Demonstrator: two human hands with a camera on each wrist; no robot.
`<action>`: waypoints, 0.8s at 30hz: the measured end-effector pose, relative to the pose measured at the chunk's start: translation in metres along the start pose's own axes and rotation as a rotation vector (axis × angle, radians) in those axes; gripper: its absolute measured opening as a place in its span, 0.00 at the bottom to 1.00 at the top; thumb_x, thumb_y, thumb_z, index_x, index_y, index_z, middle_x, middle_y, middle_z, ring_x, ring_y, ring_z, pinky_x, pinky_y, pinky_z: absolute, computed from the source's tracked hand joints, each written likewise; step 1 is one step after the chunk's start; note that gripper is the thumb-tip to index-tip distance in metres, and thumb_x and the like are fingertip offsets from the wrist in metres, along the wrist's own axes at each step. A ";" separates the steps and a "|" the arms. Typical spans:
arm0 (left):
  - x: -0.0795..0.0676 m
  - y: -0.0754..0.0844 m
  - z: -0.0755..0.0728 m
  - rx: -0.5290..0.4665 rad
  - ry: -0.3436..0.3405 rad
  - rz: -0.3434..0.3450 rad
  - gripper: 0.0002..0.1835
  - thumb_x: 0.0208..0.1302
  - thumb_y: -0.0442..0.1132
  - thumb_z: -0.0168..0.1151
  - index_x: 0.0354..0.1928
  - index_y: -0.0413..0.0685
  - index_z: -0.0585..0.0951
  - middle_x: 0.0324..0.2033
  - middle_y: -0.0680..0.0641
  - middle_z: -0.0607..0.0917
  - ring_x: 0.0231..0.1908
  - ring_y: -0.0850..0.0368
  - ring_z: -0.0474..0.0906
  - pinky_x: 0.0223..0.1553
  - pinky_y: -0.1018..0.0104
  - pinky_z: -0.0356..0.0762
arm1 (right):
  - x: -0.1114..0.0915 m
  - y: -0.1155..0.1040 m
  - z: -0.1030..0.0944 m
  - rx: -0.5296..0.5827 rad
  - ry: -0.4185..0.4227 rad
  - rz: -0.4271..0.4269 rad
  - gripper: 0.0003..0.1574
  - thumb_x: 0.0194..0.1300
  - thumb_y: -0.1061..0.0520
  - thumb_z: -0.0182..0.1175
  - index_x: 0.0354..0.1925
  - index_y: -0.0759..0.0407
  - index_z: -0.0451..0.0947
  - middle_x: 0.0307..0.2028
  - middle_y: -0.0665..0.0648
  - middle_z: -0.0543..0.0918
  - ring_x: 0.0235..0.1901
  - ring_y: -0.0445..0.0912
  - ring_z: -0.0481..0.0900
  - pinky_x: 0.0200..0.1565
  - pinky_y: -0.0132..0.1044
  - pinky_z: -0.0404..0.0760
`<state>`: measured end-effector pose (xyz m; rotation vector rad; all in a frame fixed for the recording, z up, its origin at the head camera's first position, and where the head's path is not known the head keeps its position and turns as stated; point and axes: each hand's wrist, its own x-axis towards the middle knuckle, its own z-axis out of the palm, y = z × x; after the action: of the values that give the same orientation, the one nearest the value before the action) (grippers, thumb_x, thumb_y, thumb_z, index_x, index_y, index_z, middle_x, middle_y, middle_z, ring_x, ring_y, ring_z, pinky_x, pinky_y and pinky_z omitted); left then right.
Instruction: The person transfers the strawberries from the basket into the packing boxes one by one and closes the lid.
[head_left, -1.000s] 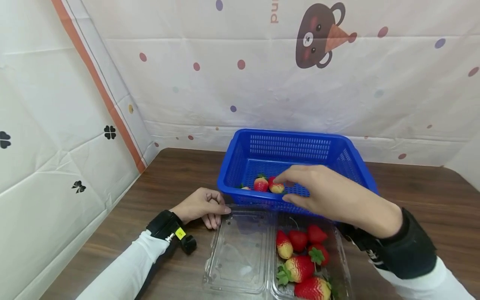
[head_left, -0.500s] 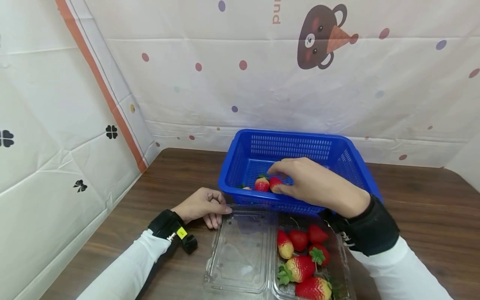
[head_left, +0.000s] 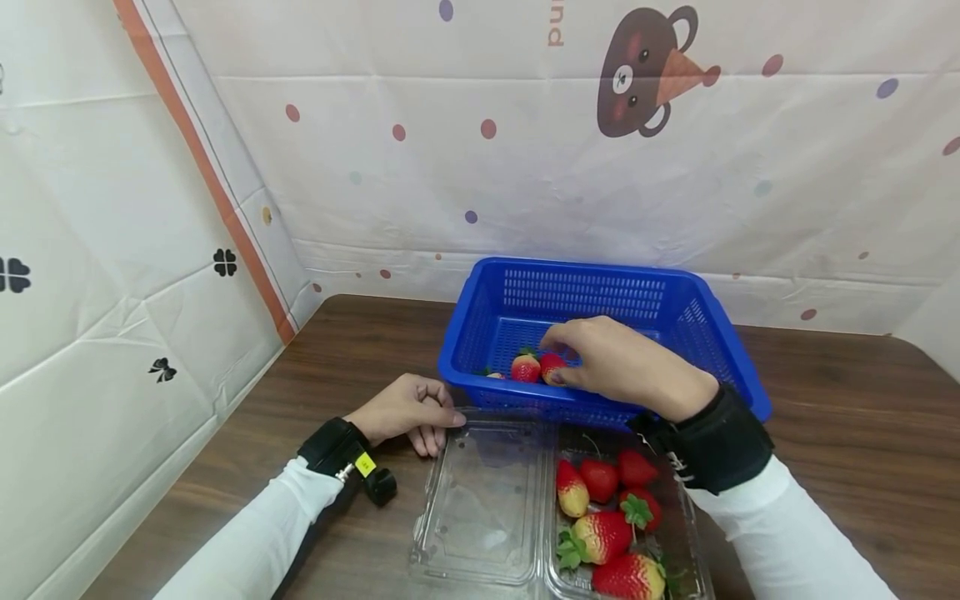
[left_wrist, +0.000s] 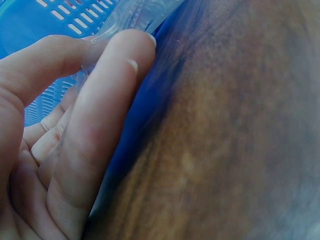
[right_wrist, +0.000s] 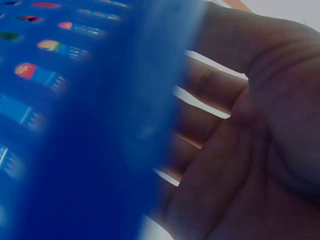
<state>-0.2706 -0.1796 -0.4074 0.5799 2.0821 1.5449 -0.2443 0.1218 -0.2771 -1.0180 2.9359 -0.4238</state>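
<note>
My left hand [head_left: 408, 410] pinches the far left corner of the clear plastic clamshell's lid [head_left: 483, 508]; the left wrist view has the thumb and a finger [left_wrist: 115, 90] on the plastic edge. The lid lies folded out flat. My right hand [head_left: 618, 362] reaches over the near rim of the blue basket [head_left: 585, 292], thumb and fingers around a red strawberry [head_left: 551, 365]. Another strawberry [head_left: 526, 367] with green leaves lies just left of it. From the right wrist, the basket's wall [right_wrist: 100, 165] hides the fingertips.
In the clamshell's right half [head_left: 693, 542] lie several strawberries [head_left: 603, 536], some with leaves. Everything stands on a dark wooden table [head_left: 382, 342]. A white patterned cloth [head_left: 360, 183] hangs behind and along the left side.
My right hand has moved left and lowered into the basket, closing around the strawberry there. My left hand stays at the lid's corner.
</note>
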 end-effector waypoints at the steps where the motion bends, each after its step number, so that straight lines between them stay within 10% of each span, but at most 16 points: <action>1: -0.001 0.000 0.000 0.001 0.001 0.000 0.17 0.58 0.46 0.70 0.33 0.38 0.78 0.18 0.42 0.85 0.16 0.52 0.81 0.17 0.68 0.83 | 0.001 0.000 0.001 0.000 -0.002 -0.001 0.18 0.62 0.53 0.66 0.50 0.55 0.80 0.45 0.55 0.84 0.46 0.48 0.80 0.50 0.51 0.84; 24: -0.001 0.002 0.000 0.017 0.002 -0.007 0.17 0.58 0.47 0.69 0.34 0.39 0.79 0.19 0.41 0.85 0.18 0.50 0.82 0.18 0.68 0.84 | 0.012 0.005 0.015 -0.005 -0.060 0.149 0.18 0.63 0.54 0.65 0.47 0.64 0.80 0.37 0.58 0.84 0.26 0.43 0.76 0.36 0.42 0.85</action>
<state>-0.2701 -0.1793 -0.4049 0.5774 2.0985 1.5253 -0.2557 0.1141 -0.2913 -0.7906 2.9341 -0.3758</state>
